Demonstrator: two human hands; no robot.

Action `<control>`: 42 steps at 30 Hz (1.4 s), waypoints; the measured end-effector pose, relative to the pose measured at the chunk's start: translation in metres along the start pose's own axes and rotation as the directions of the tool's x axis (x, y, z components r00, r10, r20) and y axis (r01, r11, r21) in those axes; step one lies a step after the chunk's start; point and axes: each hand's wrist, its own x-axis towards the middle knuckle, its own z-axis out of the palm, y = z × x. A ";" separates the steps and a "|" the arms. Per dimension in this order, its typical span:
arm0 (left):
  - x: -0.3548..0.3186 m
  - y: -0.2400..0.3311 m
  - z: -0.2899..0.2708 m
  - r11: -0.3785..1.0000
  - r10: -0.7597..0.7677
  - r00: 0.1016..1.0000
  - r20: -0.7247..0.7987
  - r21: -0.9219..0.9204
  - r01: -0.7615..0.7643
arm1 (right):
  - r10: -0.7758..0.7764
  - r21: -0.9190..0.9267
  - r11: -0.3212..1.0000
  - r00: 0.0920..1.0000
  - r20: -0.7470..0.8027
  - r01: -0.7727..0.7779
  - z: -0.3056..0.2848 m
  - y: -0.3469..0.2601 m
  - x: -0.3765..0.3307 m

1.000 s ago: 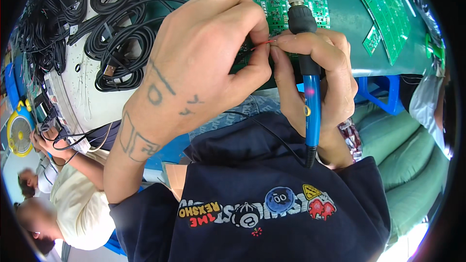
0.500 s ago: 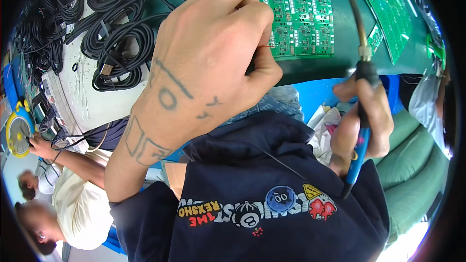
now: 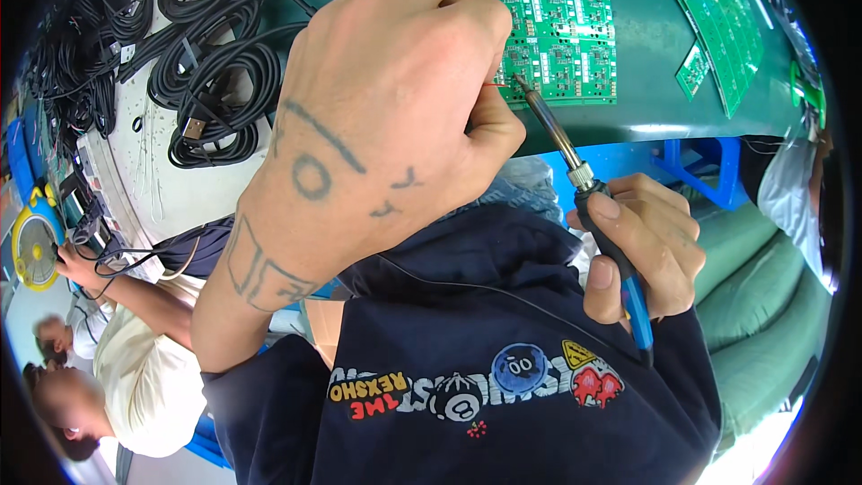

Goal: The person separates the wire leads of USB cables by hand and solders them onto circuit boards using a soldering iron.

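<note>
My left hand (image 3: 395, 99) is raised close to the camera, fingers pinched on a thin red wire (image 3: 493, 84) at the edge of a green circuit board panel (image 3: 557, 27). My right hand (image 3: 642, 247) grips a soldering iron (image 3: 588, 198) with a blue and black handle. Its metal tip touches the board right beside the wire end. The left hand hides much of the panel's left part.
A green bench top (image 3: 646, 99) carries a second green circuit board (image 3: 709, 9) at the right. Coils of black cable (image 3: 206, 54) lie on the white surface at left. Another person in a pale shirt (image 3: 144, 368) works at lower left. Green sacks (image 3: 763, 305) sit at right.
My right hand swung the soldering iron away to the right, then brought it back so its tip meets the board by the wire. My left hand stayed pinched at the board.
</note>
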 end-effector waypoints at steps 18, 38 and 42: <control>-0.003 0.000 0.001 1.000 0.005 1.000 -0.008 0.018 -0.005 | -0.012 -0.104 0.994 0.987 0.159 0.029 -0.002 -0.007 0.008; -0.009 -0.003 0.000 0.999 0.032 0.999 -0.042 -0.039 -0.034 | 0.033 -0.022 0.999 0.999 -0.030 -0.034 -0.004 -0.001 0.002; -0.010 -0.011 -0.004 0.987 0.033 0.998 -0.052 -0.157 -0.041 | 0.028 -0.047 0.998 0.999 -0.039 -0.030 -0.005 0.000 0.001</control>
